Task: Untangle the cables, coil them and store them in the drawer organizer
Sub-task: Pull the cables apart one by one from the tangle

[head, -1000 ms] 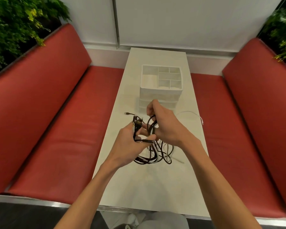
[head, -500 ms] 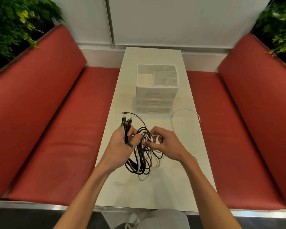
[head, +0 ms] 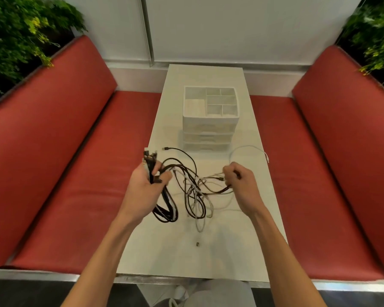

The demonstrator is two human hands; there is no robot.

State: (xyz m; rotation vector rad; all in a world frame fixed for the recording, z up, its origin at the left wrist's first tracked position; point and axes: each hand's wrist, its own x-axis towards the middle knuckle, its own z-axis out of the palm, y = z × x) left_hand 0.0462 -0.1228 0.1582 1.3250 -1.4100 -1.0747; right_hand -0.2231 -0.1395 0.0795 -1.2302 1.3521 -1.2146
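Black and white mess of cables [head: 193,196], strung between both hands just over the middle of the white table [head: 208,258]. Clenched tight in the left hand [head: 145,187]: a bunch of black leads with the plug ends poking up out of the fist, plus a doubled-up black and white loop hanging down from it onto the tabletop. Pinched in the curled fingers of the right hand [head: 242,185]: a couple of strands, one black and one pale, stretched sideways from the knot. Hands well apart, tangle sagging in between, lower loops resting on the table surface.

Sticking out loose past the left hand, toward the far end: one black plug end [head: 165,149]. Curving away on the table beyond the right hand: a thin white cable [head: 248,149], tip lying near the right edge. On the near part of the table, a small dark connector [head: 197,244] just off the end of a pale strand, can't tell if attached or not.

Further back along the table, well clear of the tangle: the white drawer organizer [head: 210,116], drawers stacked below and looking closed, open top tray split into compartments.

Red padded benches [head: 64,173] down both sides, leafy green plants [head: 16,34] in both far corners.
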